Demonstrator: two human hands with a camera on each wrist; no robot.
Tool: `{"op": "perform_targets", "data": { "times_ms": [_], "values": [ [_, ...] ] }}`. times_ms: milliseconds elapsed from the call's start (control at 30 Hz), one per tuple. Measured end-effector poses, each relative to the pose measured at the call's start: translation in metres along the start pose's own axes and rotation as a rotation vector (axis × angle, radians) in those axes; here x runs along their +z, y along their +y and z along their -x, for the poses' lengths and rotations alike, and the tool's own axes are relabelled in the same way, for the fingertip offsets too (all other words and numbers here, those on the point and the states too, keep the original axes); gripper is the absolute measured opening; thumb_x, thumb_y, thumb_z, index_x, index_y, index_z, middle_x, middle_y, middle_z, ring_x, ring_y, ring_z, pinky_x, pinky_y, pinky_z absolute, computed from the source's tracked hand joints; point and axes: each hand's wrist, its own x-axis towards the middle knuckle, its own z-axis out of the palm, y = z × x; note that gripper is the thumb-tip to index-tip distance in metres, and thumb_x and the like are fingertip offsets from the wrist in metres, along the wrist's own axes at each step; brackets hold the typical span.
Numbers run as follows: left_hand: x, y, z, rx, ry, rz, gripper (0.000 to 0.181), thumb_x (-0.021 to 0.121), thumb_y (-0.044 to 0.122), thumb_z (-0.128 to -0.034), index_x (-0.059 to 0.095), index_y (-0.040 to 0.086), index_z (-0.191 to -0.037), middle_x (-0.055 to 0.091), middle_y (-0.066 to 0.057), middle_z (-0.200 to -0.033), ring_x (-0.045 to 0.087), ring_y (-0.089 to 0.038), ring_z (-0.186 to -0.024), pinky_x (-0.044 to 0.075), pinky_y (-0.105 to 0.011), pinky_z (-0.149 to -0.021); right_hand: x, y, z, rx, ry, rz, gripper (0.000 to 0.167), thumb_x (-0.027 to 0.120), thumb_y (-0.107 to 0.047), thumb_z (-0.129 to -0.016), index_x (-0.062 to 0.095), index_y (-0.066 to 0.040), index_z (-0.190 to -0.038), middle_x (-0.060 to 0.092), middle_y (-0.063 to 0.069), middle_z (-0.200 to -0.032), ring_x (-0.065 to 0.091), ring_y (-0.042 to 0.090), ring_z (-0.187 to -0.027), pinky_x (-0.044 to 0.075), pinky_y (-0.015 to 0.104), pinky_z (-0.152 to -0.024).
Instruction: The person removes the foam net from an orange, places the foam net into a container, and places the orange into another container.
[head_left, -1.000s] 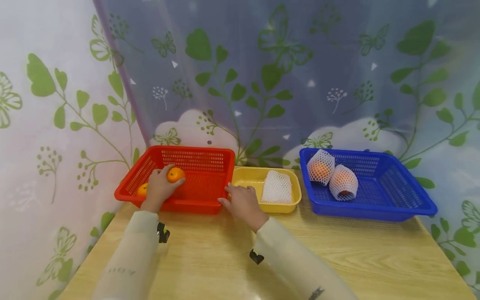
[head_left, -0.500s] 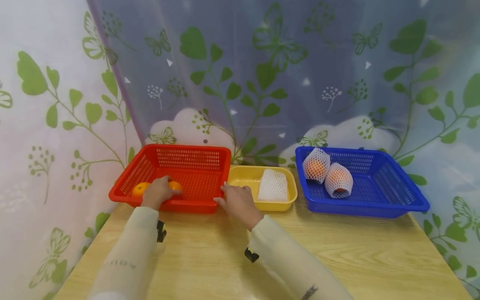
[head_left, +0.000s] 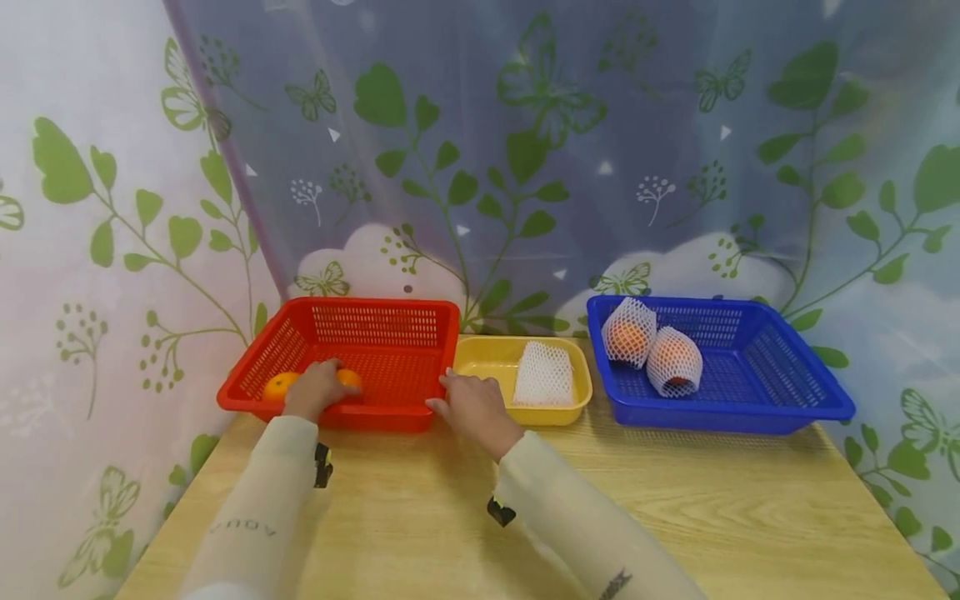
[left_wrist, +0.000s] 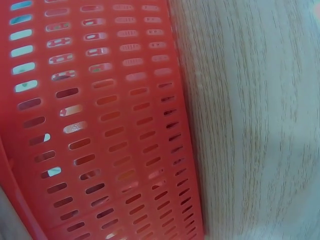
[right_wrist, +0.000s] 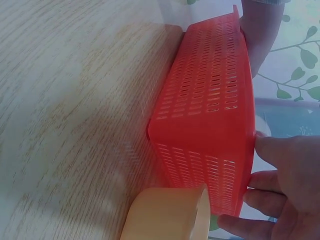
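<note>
One orange (head_left: 349, 379) sits at 6 o'clock in the red basket (head_left: 405, 375), a second orange (head_left: 278, 387) at 8 o'clock. Left hand (head_left: 315, 390) is on the 6 o'clock orange, thumb along its near side, looks grasped; other fingertips hidden in head view. Right hand (head_left: 476, 408) at the basket's 3 o'clock edge, thumb and fingertips touching it, fingers loose, not clenched. Right wrist view gives that contact close up, plus the basket's slotted outside and the left forearm (right_wrist: 262, 35) at 1 to 2 o'clock. Oranges clear in head view only. Left wrist view: slotted red side, wooden table (left_wrist: 250, 120) at 3 o'clock, shapes through slots too blurry to ID. Yellow tray (head_left: 483, 354) just beside the red basket at its 3 o'clock, white foam net (head_left: 543, 375) in the tray's 3 o'clock half; right wrist view catches only the tray's end. Blue basket (head_left: 765, 383) farther out at 3 o'clock, head view only, one net-wrapped fruit (head_left: 628, 335) at its 10 o'clock, another net-wrapped fruit (head_left: 675, 361) next to it at 9
</note>
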Motion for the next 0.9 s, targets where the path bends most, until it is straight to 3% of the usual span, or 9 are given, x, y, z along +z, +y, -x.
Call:
{"op": "perform_targets", "data": {
  "times_ms": [467,533,633,767,900],
  "values": [
    [0.001,-0.003,-0.001,0.05,0.047,-0.013,0.077,0.066,0.048,-0.0866,0.039,0.004,-0.144,0.036,-0.031,-0.144,0.042,-0.047,-0.123,0.04,-0.064,-0.094,-0.001,-0.003,-0.001,0.003,-0.013,0.043,0.054,0.06,-0.046,-0.094,0.057,-0.012,-0.137,0.051,0.005,-0.142,0.059,0.024,-0.117,0.046,0.04,-0.088],
    [0.001,-0.003,-0.001,0.06,0.084,-0.012,0.076,0.063,0.051,-0.0882,0.04,0.003,-0.143,0.039,-0.03,-0.141,0.043,-0.047,-0.121,0.041,-0.063,-0.094,-0.002,-0.002,-0.002,-0.002,-0.016,0.042,0.055,0.06,-0.046,-0.094,0.057,-0.012,-0.137,0.052,0.005,-0.142,0.059,0.024,-0.117,0.046,0.041,-0.088],
    [0.001,-0.002,-0.002,0.082,0.187,0.012,0.072,0.056,0.054,-0.092,0.043,0.001,-0.14,0.043,-0.03,-0.137,0.044,-0.048,-0.118,0.041,-0.064,-0.094,-0.005,0.001,-0.004,-0.017,-0.008,0.034,0.052,0.06,-0.044,-0.094,0.058,-0.012,-0.135,0.057,0.004,-0.137,0.061,0.024,-0.113,0.048,0.041,-0.088],
    [0.001,-0.001,-0.001,0.093,0.323,0.065,0.066,0.048,0.052,-0.0964,0.045,0.0,-0.137,0.045,-0.028,-0.137,0.04,-0.049,-0.122,0.036,-0.066,-0.097,-0.011,0.011,-0.004,-0.027,0.029,-0.058,0.047,0.06,-0.04,-0.095,0.06,-0.011,-0.133,0.062,0.004,-0.13,0.062,0.024,-0.111,0.05,0.041,-0.092],
    [0.001,0.002,0.004,0.106,0.421,0.096,0.061,0.047,0.049,-0.0979,0.047,0.003,-0.137,0.043,-0.025,-0.142,0.036,-0.047,-0.127,0.03,-0.067,-0.101,-0.018,0.022,0.001,-0.041,0.068,-0.14,0.049,0.06,-0.039,-0.096,0.057,-0.012,-0.136,0.06,0.006,-0.133,0.06,0.026,-0.116,0.047,0.043,-0.098]
  ]
}}
